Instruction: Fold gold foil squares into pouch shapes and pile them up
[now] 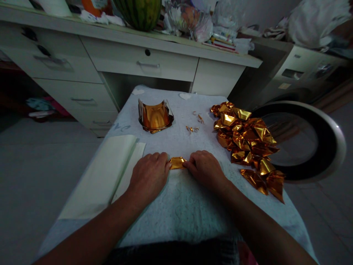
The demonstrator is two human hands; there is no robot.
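Note:
A small piece of gold foil stretches between my two hands, low over the cloth-covered surface. Its left end is pinched in the closed fingers of my left hand, its right end in those of my right hand. Beyond my left hand stands a curved stack of gold foil sheets. Several folded gold foil pieces lie heaped beyond and to the right of my right hand. Thin gold ties rest between the stack and the heap.
Pale paper sheets lie left of my left hand on the light cloth. Behind is a white drawer desk bearing a watermelon and a glass bowl. An open washing machine door is at the right.

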